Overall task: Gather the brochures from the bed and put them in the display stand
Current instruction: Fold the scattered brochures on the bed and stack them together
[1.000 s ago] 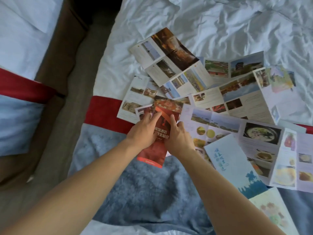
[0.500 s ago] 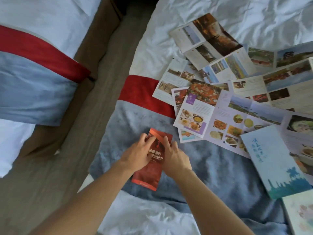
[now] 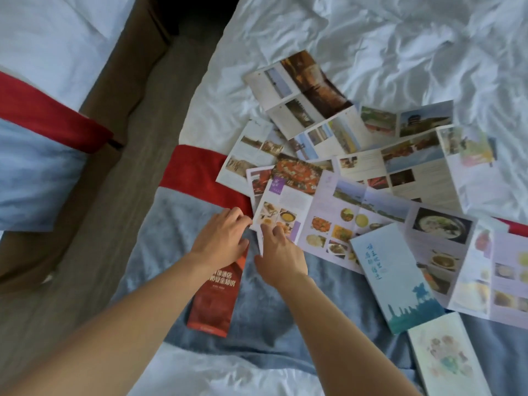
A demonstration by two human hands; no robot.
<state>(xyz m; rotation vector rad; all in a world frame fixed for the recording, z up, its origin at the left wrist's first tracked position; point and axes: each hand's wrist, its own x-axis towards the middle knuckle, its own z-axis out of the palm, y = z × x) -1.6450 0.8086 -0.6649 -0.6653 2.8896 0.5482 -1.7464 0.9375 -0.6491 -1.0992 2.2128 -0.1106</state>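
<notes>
Both hands forward off red brochure (image 3: 215, 292) | left fingers (image 3: 234, 217) spread | right fingers (image 3: 273, 231) loosely curled

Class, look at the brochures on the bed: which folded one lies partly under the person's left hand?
The red brochure with white lettering, on the blue blanket; the left hand covers its top end.

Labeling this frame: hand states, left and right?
Left hand: open, fingers loosely bent, over the top of the red brochure, gripping nothing.
Right hand: open, fingertips at the edge of the food brochure, no grip visible.
</notes>
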